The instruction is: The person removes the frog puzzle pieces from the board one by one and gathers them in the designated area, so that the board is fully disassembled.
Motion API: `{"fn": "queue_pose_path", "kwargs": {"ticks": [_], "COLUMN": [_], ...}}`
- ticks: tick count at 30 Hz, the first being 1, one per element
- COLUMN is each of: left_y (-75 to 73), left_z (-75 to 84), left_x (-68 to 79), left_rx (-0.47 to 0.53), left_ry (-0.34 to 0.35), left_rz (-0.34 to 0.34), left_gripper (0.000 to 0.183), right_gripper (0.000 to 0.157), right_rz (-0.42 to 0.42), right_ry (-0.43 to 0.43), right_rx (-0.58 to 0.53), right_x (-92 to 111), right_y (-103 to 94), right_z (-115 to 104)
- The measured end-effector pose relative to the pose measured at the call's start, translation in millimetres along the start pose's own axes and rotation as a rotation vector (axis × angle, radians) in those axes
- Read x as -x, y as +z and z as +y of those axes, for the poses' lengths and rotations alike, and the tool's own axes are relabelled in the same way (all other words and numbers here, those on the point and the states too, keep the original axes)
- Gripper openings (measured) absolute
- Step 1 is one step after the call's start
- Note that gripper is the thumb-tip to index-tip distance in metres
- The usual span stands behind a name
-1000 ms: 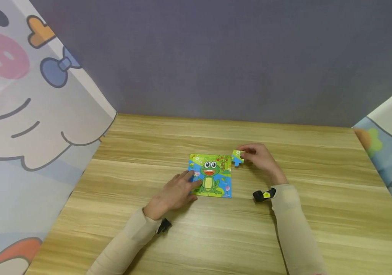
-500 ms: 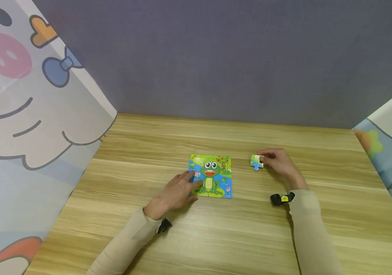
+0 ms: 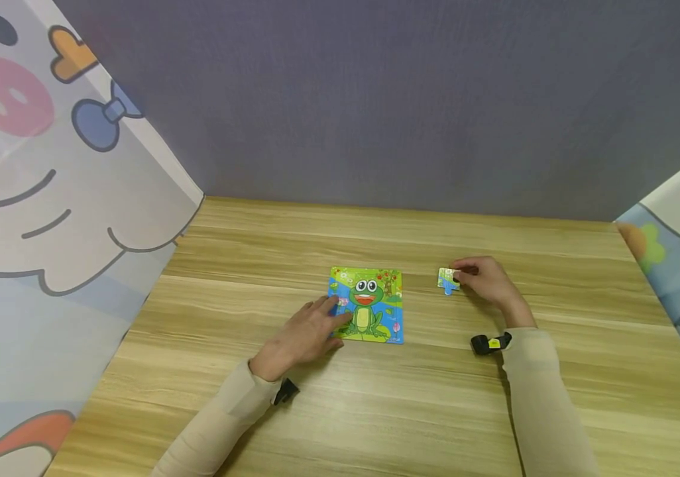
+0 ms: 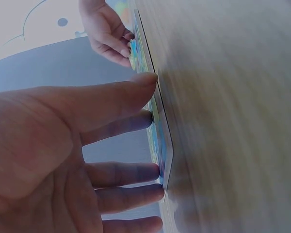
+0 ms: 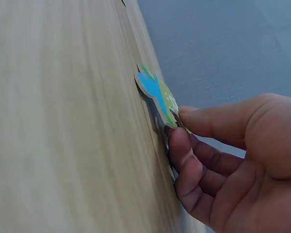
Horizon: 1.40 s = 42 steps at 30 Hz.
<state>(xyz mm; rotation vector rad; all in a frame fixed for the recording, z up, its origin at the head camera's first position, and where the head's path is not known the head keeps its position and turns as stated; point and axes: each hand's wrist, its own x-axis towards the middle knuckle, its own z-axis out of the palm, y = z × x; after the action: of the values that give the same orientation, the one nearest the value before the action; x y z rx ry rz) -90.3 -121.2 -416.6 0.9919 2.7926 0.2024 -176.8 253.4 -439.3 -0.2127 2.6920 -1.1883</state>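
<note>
A square frog jigsaw puzzle (image 3: 366, 306) lies flat on the wooden table. My left hand (image 3: 304, 334) rests on its left side with straight fingers. In the left wrist view, the thumb (image 4: 136, 90) touches the puzzle's near edge and fingertips lie over its face. To the right of the puzzle, my right hand (image 3: 486, 281) pinches one green and blue jigsaw piece (image 3: 448, 280) between thumb and fingers. The right wrist view shows this piece (image 5: 157, 94) tilted close over the table, its blue knob pointing away from the hand.
The wooden table (image 3: 376, 404) runs back to a grey partition (image 3: 376, 112). Cartoon-printed panels stand at the left (image 3: 77, 265) and right (image 3: 674, 265). A black wrist camera (image 3: 489, 343) sits at the right cuff, another (image 3: 285, 392) at the left.
My right hand has carried the jigsaw piece rightward, away from the puzzle's upper right corner, and has barely moved in the last half second. The left hand has stayed in place.
</note>
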Motion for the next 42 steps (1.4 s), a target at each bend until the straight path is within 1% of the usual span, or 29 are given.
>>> {"fn": "queue_pose_path", "kwargs": {"ticks": [9,13,17,20,24,30,33,37,42], "left_y": [2.4,2.1,1.7,2.2,2.7,2.2,1.4,1.4,0.3], "left_z": [-3.6,-4.7,-4.9,-4.9,-4.9,-4.6,-4.1,-3.5,-2.7], "left_x": [0.3,0.6,0.6,0.4,0.2,0.6,0.1,-0.7,-0.9], "left_rx": [-0.019,-0.022,-0.018,-0.01,-0.006,-0.013,-0.018,-0.031,-0.055], "left_ry": [0.029,0.032,0.026,0.016,0.008,0.024,0.021,0.019,0.029], "left_rz": [0.038,0.035,0.027,0.018,0.009,0.014,0.003,-0.005,0.0], "left_gripper": [0.041,0.041,0.042,0.042,0.043,0.041,0.04,0.04,0.04], "right_gripper": [0.029,0.03,0.031,0.032,0.031,0.029,0.027,0.026,0.028], "right_rz": [0.013,0.017,0.025,0.007,-0.034,-0.067,-0.103,-0.134,-0.15], "right_ry": [-0.005,-0.008,-0.035,-0.071,-0.123,-0.216,-0.25,-0.273,-0.282], "right_rx": [0.068,0.09,0.105,0.089,0.053,0.068,0.062,0.057,0.061], "right_x": [-1,0,0,-3,-11,-22,-25,-31,-35], "right_y": [0.4,1.3,6.7,16.1,35.0,63.9,75.7,90.9,105.9], "right_z": [-7,-13,-25,-35,-49,-72,-83,-93,-104]}}
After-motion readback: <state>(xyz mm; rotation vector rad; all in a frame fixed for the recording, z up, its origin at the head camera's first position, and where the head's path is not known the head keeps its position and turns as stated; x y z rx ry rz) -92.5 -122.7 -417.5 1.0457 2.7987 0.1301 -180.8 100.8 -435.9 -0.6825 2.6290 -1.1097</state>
